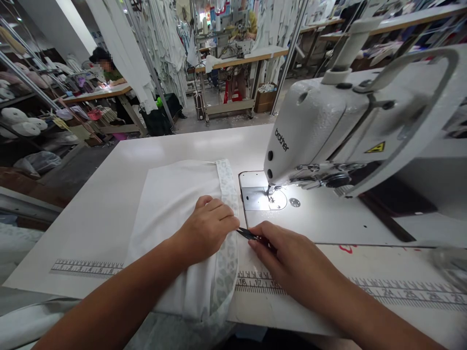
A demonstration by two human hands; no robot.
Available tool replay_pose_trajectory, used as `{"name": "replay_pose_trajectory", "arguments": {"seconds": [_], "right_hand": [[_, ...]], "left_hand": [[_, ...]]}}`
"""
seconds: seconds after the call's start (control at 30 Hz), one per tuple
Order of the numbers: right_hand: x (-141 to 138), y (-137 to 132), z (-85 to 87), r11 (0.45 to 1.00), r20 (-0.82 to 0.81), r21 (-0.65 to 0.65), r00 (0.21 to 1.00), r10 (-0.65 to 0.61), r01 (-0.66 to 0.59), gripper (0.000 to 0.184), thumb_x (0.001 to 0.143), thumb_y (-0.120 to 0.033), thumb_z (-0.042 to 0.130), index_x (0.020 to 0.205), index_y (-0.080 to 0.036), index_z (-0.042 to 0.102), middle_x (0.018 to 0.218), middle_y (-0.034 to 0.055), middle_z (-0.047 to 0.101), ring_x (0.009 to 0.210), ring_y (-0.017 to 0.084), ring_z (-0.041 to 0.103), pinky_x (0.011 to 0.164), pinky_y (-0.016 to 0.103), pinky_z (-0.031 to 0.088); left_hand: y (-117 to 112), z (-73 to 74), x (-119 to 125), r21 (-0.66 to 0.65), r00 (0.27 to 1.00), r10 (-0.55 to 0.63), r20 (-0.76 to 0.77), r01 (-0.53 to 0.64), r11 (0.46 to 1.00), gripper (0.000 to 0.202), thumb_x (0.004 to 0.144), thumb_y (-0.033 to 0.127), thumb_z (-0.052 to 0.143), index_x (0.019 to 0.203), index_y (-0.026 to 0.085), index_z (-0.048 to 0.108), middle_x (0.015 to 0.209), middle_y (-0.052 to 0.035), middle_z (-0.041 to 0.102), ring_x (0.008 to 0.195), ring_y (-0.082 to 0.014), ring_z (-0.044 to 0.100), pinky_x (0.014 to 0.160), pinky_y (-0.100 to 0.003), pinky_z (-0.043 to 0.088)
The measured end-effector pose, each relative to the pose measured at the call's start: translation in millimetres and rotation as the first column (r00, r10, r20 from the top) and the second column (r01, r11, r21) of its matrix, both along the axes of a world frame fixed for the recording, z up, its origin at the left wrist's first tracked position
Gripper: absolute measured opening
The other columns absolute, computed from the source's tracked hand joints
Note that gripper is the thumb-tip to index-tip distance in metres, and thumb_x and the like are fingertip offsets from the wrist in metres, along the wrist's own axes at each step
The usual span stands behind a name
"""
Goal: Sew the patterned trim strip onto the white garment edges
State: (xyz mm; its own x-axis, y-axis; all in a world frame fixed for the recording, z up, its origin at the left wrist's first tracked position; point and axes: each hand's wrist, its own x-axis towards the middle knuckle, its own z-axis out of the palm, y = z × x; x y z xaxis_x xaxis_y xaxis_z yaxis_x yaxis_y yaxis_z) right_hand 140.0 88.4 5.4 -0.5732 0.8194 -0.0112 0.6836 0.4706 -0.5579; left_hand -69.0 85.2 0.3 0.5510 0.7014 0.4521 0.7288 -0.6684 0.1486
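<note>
White fabric with a grey leopard-print band along its right edge lies on the table, its near end hanging over the front edge. My left hand is closed on the band's edge, thumb and fingers pinching the cloth. Small dark thread snips are gripped in my right hand; their blades point left and meet the cloth edge beside my left fingertips. Whether the blades are cutting anything is too small to see. The sewing machine's needle area is lit, just beyond my right hand.
A white sewing machine stands at the right of the white table. A printed ruler strip runs along the near edge. Behind are other workstations, hanging white fabric and a seated person at left.
</note>
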Motion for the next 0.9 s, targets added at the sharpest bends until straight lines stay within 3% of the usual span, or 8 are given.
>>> {"name": "replay_pose_trajectory", "arguments": {"seconds": [0.2, 0.57, 0.8, 0.9], "right_hand": [[1, 0, 2.3, 0.999, -0.037, -0.052, 0.999, -0.020, 0.018, 0.015, 0.095, -0.029, 0.043, 0.082, -0.023, 0.050, 0.070, -0.0017, 0.060, 0.059, 0.016, 0.057, 0.053, 0.027, 0.036], [-4, 1, -0.6, 1.000, -0.024, 0.017, 1.000, 0.012, -0.012, 0.016, 0.095, -0.026, 0.042, 0.080, -0.022, 0.048, 0.070, -0.0002, 0.061, 0.059, 0.016, 0.057, 0.052, 0.026, 0.034], [-5, 0, -4.4, 0.998, 0.043, 0.057, 0.999, 0.026, -0.028, 0.014, 0.093, -0.022, 0.042, 0.081, -0.022, 0.049, 0.071, 0.0003, 0.061, 0.062, 0.018, 0.057, 0.053, 0.027, 0.034], [-3, 1, -2.8, 1.000, 0.019, 0.002, 1.000, 0.006, -0.006, 0.014, 0.094, -0.024, 0.041, 0.084, -0.022, 0.052, 0.075, 0.0010, 0.063, 0.065, 0.019, 0.059, 0.055, 0.028, 0.037]], "left_hand": [[1, -0.4, -2, 0.010, 1.000, -0.004, 0.016, 0.004, 1.000, 0.025, 0.087, 0.002, 0.044, 0.078, 0.018, 0.062, 0.075, 0.0000, 0.062, 0.076, -0.0143, 0.050, 0.079, -0.033, 0.033], [0, 3.1, 0, 0.027, 1.000, -0.009, -0.030, 0.009, 1.000, 0.025, 0.087, 0.001, 0.043, 0.078, 0.017, 0.060, 0.075, 0.0008, 0.060, 0.076, -0.0133, 0.051, 0.081, -0.034, 0.032], [2, -3.0, 0, 0.004, 1.000, 0.002, -0.030, -0.002, 1.000, 0.025, 0.086, 0.002, 0.042, 0.078, 0.018, 0.059, 0.077, 0.0001, 0.061, 0.078, -0.0139, 0.052, 0.085, -0.035, 0.034], [2, 7.4, -3, -0.029, 0.992, 0.119, 0.041, -0.118, 0.993, 0.022, 0.091, 0.009, 0.042, 0.080, 0.017, 0.060, 0.080, -0.0019, 0.062, 0.079, -0.0160, 0.053, 0.083, -0.037, 0.037]]}}
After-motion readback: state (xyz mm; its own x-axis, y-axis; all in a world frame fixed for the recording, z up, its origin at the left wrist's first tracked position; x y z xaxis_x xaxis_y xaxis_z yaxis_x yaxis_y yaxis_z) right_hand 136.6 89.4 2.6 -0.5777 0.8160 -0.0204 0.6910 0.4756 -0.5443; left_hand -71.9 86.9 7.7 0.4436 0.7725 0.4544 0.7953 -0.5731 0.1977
